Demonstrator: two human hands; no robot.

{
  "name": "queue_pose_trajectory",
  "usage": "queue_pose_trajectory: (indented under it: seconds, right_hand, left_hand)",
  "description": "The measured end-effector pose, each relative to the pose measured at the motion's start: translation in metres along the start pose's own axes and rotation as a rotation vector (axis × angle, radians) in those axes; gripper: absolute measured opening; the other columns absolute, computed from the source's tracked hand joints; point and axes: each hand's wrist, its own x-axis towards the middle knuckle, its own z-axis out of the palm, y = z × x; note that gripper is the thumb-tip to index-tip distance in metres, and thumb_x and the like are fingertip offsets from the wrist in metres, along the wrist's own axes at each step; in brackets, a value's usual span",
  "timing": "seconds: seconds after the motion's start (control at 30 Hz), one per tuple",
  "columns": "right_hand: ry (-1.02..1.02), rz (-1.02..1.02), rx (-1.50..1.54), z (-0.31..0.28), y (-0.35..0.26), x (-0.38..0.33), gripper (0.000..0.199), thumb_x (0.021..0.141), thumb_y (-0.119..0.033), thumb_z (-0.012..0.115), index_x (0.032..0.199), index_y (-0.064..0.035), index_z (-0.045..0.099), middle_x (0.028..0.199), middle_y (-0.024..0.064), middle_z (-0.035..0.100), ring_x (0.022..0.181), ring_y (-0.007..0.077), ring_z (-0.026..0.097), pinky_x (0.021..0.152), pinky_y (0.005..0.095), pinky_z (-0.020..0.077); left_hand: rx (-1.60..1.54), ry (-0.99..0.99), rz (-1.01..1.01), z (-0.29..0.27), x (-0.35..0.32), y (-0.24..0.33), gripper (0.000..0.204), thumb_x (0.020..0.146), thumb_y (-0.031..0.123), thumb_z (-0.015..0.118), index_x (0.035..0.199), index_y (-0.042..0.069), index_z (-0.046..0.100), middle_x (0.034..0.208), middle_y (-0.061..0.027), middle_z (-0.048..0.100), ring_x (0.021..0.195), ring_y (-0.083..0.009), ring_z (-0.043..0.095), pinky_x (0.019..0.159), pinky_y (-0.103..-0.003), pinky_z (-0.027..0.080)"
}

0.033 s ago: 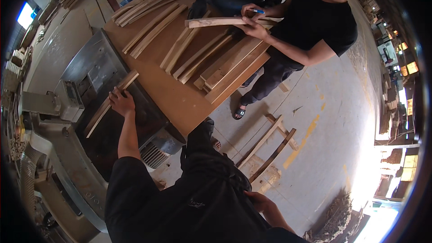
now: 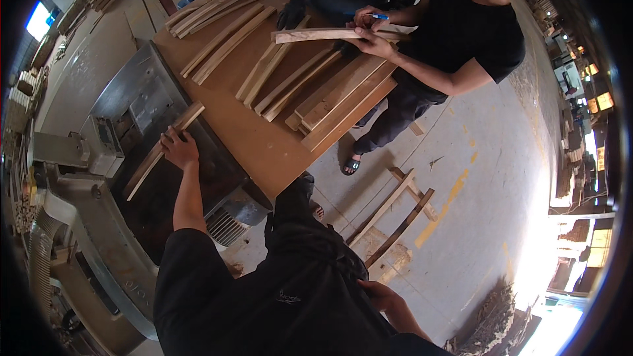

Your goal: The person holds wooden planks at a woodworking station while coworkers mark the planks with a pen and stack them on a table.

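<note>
The left hand (image 2: 178, 148) grips a curved wooden strip (image 2: 165, 150) lying across the grey machine (image 2: 142, 109); the right hand (image 2: 382, 298) rests down by the thigh, grip unclear.

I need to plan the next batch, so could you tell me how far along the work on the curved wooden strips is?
Many curved strips already lie on the brown table. The left hand rests on one strip on the dark machine; the right hand is down by the hip. Whether the stacked strips are machined, I cannot tell.
</note>
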Motion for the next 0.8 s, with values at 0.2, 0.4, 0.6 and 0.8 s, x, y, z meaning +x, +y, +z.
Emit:
queue_pose_trajectory:
  seconds: [0.2,0.4,0.6,0.8]
  right_hand:
    - [-0.061,0.025,0.039,0.001,0.0,-0.001,0.04,0.092,-0.023,0.066,0.122,0.0022,0.057,0.12,0.0164,0.064,0.111,0.0291,0.062,0.102,0.0472,0.0461]
    - [-0.04,0.006,0.037,0.0,0.001,-0.001,0.04,0.092,-0.023,0.066,0.122,0.0023,0.057,0.12,0.0165,0.064,0.111,0.0288,0.062,0.102,0.0474,0.0462]
    - [0.098,-0.07,-0.043,0.006,0.004,-0.002,0.043,0.091,-0.024,0.067,0.123,0.0023,0.056,0.121,0.0164,0.063,0.111,0.0291,0.061,0.103,0.0481,0.0451]
    - [0.053,-0.021,-0.004,-0.014,-0.004,0.001,0.044,0.089,-0.024,0.069,0.123,0.0012,0.057,0.125,0.0161,0.061,0.115,0.0295,0.059,0.105,0.0493,0.0425]
  left_hand:
    - [0.015,-0.014,-0.016,-0.002,-0.001,-0.002,0.052,0.093,0.042,0.054,0.139,0.019,0.048,0.144,-0.0139,0.037,0.135,-0.0364,0.035,0.095,-0.051,0.045]
    - [-0.011,-0.024,-0.016,-0.005,0.0,0.0,0.052,0.092,0.042,0.054,0.138,0.019,0.049,0.143,-0.0143,0.039,0.134,-0.0364,0.036,0.095,-0.052,0.045]
    - [0.002,-0.007,-0.008,0.0,0.0,-0.003,0.051,0.093,0.042,0.054,0.138,0.02,0.049,0.143,-0.0137,0.039,0.133,-0.0354,0.037,0.095,-0.051,0.045]
    - [0.018,-0.008,-0.001,0.001,0.0,-0.003,0.051,0.094,0.043,0.053,0.139,0.02,0.049,0.144,-0.0124,0.038,0.134,-0.0344,0.037,0.098,-0.05,0.043]
